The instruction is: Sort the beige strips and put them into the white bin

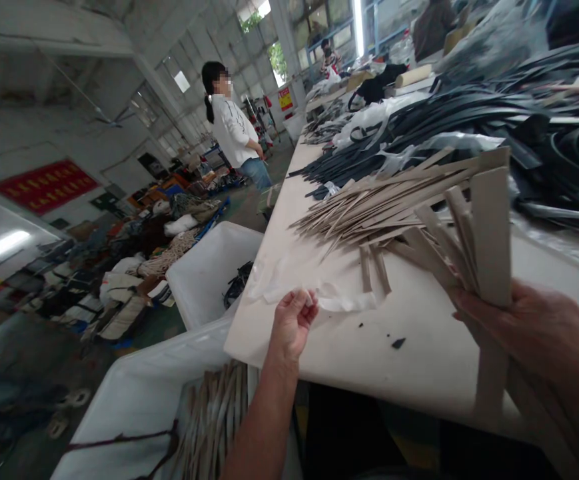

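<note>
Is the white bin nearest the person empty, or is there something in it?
Not empty: the white bin holds a bunch of tan strips lying against its near end.

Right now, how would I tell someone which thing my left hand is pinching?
Start at the long pale table and find its near left edge. The left hand pinches a thin clear plastic sheet lying there. Unlike the stiff tan strips beside it, it is crumpled and see-through.

The long pale tabletop (419,333) carries a fanned pile of beige strips (384,200) in the middle and a big heap of black straps (469,113) behind it. Near the front edge lie a thin clear plastic sheet (339,300) and some small dark scraps (398,343).
</note>
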`<move>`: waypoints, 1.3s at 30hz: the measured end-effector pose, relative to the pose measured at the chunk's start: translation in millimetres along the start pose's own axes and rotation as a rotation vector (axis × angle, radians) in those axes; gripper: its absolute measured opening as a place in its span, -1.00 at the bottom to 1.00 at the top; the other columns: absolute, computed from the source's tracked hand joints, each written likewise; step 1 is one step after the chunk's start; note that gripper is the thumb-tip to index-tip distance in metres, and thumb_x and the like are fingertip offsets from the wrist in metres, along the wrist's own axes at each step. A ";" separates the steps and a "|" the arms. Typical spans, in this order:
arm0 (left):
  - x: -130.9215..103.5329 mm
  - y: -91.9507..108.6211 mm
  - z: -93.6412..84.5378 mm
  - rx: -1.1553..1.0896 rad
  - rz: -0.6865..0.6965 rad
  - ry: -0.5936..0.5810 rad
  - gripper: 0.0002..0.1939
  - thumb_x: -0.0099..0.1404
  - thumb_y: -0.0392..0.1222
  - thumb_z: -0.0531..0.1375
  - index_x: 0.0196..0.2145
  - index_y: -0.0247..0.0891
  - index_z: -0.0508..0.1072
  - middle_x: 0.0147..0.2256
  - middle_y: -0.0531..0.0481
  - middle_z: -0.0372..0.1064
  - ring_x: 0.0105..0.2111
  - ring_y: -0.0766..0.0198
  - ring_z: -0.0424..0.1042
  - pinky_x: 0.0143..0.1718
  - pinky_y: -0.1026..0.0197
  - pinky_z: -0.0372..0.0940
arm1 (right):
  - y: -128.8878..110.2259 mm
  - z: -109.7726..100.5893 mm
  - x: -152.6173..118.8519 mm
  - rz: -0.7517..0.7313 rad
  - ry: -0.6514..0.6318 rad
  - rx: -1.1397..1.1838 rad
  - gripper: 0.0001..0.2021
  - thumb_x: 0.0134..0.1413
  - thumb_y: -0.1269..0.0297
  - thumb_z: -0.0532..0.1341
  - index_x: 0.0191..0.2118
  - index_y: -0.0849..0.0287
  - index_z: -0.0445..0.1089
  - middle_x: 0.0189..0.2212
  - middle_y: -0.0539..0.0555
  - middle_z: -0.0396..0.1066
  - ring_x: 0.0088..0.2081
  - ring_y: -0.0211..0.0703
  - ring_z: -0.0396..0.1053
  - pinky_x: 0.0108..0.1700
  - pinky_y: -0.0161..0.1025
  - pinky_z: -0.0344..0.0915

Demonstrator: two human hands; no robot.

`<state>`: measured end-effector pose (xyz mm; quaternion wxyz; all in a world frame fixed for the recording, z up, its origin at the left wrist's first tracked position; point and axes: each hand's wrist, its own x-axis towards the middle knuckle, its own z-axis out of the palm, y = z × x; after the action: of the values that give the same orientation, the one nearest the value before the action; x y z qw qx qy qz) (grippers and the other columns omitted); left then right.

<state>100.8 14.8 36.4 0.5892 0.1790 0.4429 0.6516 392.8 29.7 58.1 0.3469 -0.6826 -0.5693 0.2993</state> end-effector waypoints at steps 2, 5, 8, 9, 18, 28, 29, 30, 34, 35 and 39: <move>-1.0 -5.8 6.1 -0.081 0.002 0.066 -0.64 -0.21 -0.20 0.51 -0.49 -0.30 0.44 -0.47 0.08 0.46 -0.51 0.42 0.43 -0.42 0.36 0.36 | -1.7 -0.4 -15.6 -0.066 0.000 -0.033 -0.76 -0.10 0.01 0.23 -0.57 0.02 0.31 -0.68 0.16 0.36 -0.62 0.02 0.28 -0.56 -0.12 0.08; -3.5 -13.9 13.4 -0.189 -0.052 0.134 -0.69 -0.13 -0.25 0.48 -0.48 -0.30 0.43 -0.48 0.10 0.45 -0.52 0.43 0.43 -0.42 0.35 0.37 | -0.6 11.7 -41.2 -0.103 -0.251 0.031 -0.63 -0.10 -0.14 0.15 -0.60 0.04 0.37 -0.67 0.16 0.38 -0.64 0.00 0.29 -0.60 -0.14 0.17; -5.9 -18.1 17.0 -0.220 -0.117 0.118 -0.69 -0.10 -0.20 0.47 -0.44 -0.30 0.45 -0.40 0.03 0.49 -0.46 0.38 0.47 -0.38 0.33 0.39 | 5.1 28.0 -61.4 -0.109 -0.467 0.099 -0.57 -0.05 -0.17 0.12 -0.63 0.09 0.34 -0.68 0.10 0.36 -0.62 -0.07 0.29 -0.60 -0.22 0.21; -6.7 -19.0 17.5 -0.207 -0.120 0.092 -0.67 -0.11 -0.17 0.48 -0.43 -0.31 0.46 -0.37 0.01 0.51 -0.43 0.36 0.49 -0.37 0.32 0.39 | 7.3 32.3 -65.8 -0.112 -0.492 0.108 -0.56 -0.03 -0.16 0.12 -0.63 0.10 0.31 -0.68 0.08 0.34 -0.62 -0.10 0.27 -0.61 -0.25 0.20; -18.2 -25.0 23.0 0.018 0.021 -0.080 -0.63 -0.12 -0.03 0.47 -0.48 -0.32 0.47 -0.39 -0.02 0.52 -0.40 0.33 0.47 -0.27 0.27 0.31 | 1.9 44.7 -66.9 -0.199 -0.536 0.040 -0.58 0.05 -0.06 0.08 -0.65 0.12 0.17 -0.72 -0.03 0.14 -0.65 -0.25 0.07 -0.63 -0.32 0.04; -22.3 -28.4 15.4 0.098 -0.055 -0.074 -0.54 -0.25 -0.02 0.50 -0.49 -0.33 0.44 -0.53 0.05 0.42 -0.52 0.37 0.38 -0.38 0.27 0.31 | 4.8 54.6 -62.8 -0.302 -0.458 -0.141 -0.62 0.11 -0.04 0.03 -0.57 0.08 0.25 -0.67 0.00 0.32 -0.59 -0.15 0.26 -0.54 -0.29 0.17; -23.7 -31.8 15.3 0.098 -0.064 -0.074 -0.54 -0.26 -0.02 0.51 -0.49 -0.34 0.45 -0.54 0.05 0.42 -0.53 0.37 0.38 -0.40 0.28 0.31 | 5.0 55.8 -62.0 -0.307 -0.449 -0.162 -0.64 0.11 -0.04 0.03 -0.53 0.08 0.29 -0.64 0.00 0.35 -0.57 -0.13 0.29 -0.51 -0.28 0.19; -25.5 -35.7 15.6 0.098 -0.073 -0.075 -0.53 -0.27 -0.01 0.51 -0.49 -0.34 0.45 -0.55 0.05 0.41 -0.54 0.37 0.38 -0.41 0.28 0.31 | 4.3 57.0 -61.1 -0.313 -0.439 -0.184 -0.66 0.11 -0.04 0.04 -0.48 0.08 0.33 -0.61 0.01 0.38 -0.54 -0.11 0.32 -0.48 -0.26 0.21; -31.2 -48.4 19.4 0.091 -0.108 -0.097 -0.52 -0.25 0.03 0.50 -0.50 -0.37 0.46 -0.57 0.03 0.40 -0.57 0.37 0.36 -0.46 0.29 0.28 | -3.5 60.9 -59.2 -0.332 -0.414 -0.191 -0.67 0.09 -0.02 0.05 -0.41 0.08 0.39 -0.58 0.01 0.41 -0.52 -0.07 0.35 -0.45 -0.24 0.23; -31.2 -48.6 20.2 0.086 -0.106 -0.098 -0.52 -0.24 0.04 0.49 -0.50 -0.37 0.46 -0.57 0.03 0.40 -0.57 0.37 0.36 -0.46 0.29 0.28 | -4.5 61.5 -60.0 -0.323 -0.421 -0.167 -0.67 0.08 -0.02 0.05 -0.45 0.09 0.38 -0.61 0.02 0.39 -0.55 -0.08 0.33 -0.49 -0.25 0.22; -27.7 -38.5 18.5 0.061 -0.039 -0.057 -0.55 -0.21 0.01 0.49 -0.51 -0.37 0.46 -0.56 0.03 0.39 -0.56 0.39 0.34 -0.44 0.29 0.26 | 6.5 63.5 -69.1 -0.258 -0.469 -0.050 -0.62 0.04 -0.05 0.09 -0.57 0.12 0.36 -0.69 0.03 0.36 -0.61 -0.10 0.32 -0.59 -0.29 0.21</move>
<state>144.9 -7.4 24.1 0.6085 0.2068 0.4488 0.6209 333.5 -30.7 17.0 0.2238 -0.5249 -0.7235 0.3885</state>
